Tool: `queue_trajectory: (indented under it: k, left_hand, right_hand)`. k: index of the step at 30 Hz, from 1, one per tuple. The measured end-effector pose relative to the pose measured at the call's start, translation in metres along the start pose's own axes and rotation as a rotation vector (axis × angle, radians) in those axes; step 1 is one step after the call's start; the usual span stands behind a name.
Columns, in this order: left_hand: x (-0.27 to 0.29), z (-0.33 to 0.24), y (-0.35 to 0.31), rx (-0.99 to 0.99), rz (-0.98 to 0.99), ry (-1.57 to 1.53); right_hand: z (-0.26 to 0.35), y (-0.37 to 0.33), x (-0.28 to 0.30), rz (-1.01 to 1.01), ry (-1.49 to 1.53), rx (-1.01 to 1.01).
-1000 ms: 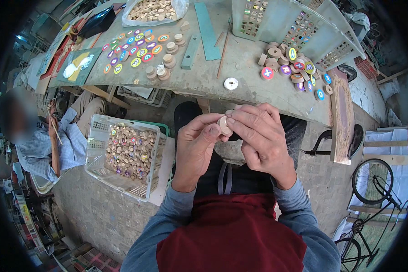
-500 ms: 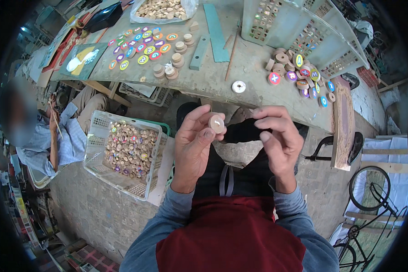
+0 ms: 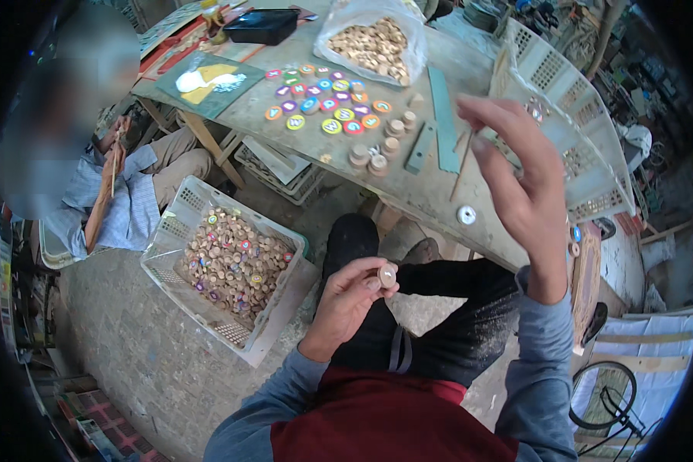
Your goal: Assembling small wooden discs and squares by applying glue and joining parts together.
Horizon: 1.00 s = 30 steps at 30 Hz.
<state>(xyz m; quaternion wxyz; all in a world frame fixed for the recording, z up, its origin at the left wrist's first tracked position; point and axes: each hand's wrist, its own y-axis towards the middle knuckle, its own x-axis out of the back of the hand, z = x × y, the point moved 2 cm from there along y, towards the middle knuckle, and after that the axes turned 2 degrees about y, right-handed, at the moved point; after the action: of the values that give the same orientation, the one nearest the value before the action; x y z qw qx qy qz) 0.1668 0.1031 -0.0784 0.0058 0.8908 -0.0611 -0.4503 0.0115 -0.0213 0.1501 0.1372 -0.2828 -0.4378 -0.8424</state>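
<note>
Over my lap, my left hand (image 3: 342, 309) pinches a small round wooden disc (image 3: 387, 276) between thumb and fingers, with a whitish mark on its upper face. My right hand (image 3: 525, 181) is raised above the right part of the table, fingers apart and nothing between them. Below it on the table lies a small white ring-shaped piece (image 3: 466, 215). Short stacks of plain wooden discs (image 3: 390, 147) stand left of a green-grey bar (image 3: 421, 148). Farther left, colourful lettered discs (image 3: 332, 126) are spread out flat. My right hand hides part of the table's right side.
A plastic bag of wooden pieces (image 3: 369, 46) and a white crate (image 3: 516, 73) stand on the table (image 3: 285, 150). On the floor at left, another crate (image 3: 208, 327) holds many discs. A person (image 3: 104, 196) sits at far left. A bicycle (image 3: 604, 396) is at lower right.
My right hand has moved from beside the left one up and forward over the table. My left hand still holds the disc, now lower in view. The whole view has turned, shifting the table rightward.
</note>
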Motion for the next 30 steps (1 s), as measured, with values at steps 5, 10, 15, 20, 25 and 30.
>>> queue_trajectory:
  k: [5, 10, 15, 20, 25, 30]
  left_hand:
    - [0.012, -0.012, -0.005, -0.026, -0.013, -0.02]
    - [0.027, -0.028, -0.014, -0.031, -0.067, -0.028]
    - [0.046, -0.035, -0.029, -0.103, -0.152, -0.015]
    - [0.059, -0.045, -0.042, -0.128, -0.244, 0.021]
    - [0.067, -0.051, -0.047, -0.147, -0.294, 0.047]
    - [0.068, -0.056, -0.048, -0.152, -0.298, 0.043]
  right_hand:
    - [-0.022, 0.088, -0.058, 0.229, -0.134, 0.227]
    - [-0.044, 0.162, -0.152, 0.532, -0.135, 0.274]
    - [-0.078, 0.206, -0.244, 0.733, -0.202, 0.235]
    - [-0.089, 0.218, -0.31, 0.694, -0.248, 0.207]
    - [-0.09, 0.219, -0.329, 0.625, -0.418, 0.022]
    - [-0.084, 0.226, -0.333, 0.741, -0.421, -0.05]
